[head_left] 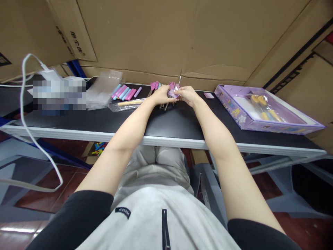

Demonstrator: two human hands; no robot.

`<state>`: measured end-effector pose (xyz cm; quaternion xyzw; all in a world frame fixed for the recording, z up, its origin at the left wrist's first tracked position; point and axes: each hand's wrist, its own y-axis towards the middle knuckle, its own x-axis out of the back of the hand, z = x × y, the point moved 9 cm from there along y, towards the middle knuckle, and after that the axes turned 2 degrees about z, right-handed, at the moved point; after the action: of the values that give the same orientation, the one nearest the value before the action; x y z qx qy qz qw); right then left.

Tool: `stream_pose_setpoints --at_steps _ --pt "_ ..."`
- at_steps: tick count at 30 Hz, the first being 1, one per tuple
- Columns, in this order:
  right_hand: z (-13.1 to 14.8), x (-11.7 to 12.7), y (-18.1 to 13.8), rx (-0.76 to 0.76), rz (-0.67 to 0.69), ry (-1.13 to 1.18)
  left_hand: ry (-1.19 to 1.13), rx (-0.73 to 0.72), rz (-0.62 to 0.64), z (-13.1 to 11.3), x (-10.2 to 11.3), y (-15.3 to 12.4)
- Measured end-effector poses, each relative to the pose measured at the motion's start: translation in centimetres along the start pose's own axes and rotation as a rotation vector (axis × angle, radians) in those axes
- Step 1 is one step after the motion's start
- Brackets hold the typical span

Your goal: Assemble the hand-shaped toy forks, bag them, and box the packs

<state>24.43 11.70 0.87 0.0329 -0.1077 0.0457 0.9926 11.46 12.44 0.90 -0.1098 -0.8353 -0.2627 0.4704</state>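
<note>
My left hand [161, 96] and my right hand [189, 95] meet over the back of the black table. Between their fingertips is a small, shiny clear-and-purple plastic packet [172, 93], which both hands pinch. What is inside it is too small to make out. Around and behind my left hand lie several back scratchers with pink claw-shaped heads [154, 85] and thin metal rods [165, 106], partly hidden by the hand. Left of them is a clear sleeve [127, 104] with a long yellowish stick in it, near my left wrist.
Pink, blue and purple handles [125, 93] lie in a row at left, beside a stack of clear bags [100, 92]. A small pink card [208, 95] lies to the right. A lilac box [246, 122] holds wrapped yellow-headed pieces. A white cable [23, 90] hangs at left; cardboard walls the back.
</note>
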Motion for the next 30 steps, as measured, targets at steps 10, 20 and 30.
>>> stream_pose_setpoints --at_steps 10,20,30 --pt "0.3 -0.3 -1.3 -0.078 0.017 0.067 0.07 -0.131 -0.009 -0.2 -0.3 0.3" --pt "0.1 0.4 -0.6 -0.054 -0.046 -0.054 0.089 -0.111 -0.04 -0.2 -0.2 0.3" --pt "0.5 0.2 -1.0 -0.024 -0.047 -0.207 0.073 -0.118 -0.05 -0.6 -0.4 0.2"
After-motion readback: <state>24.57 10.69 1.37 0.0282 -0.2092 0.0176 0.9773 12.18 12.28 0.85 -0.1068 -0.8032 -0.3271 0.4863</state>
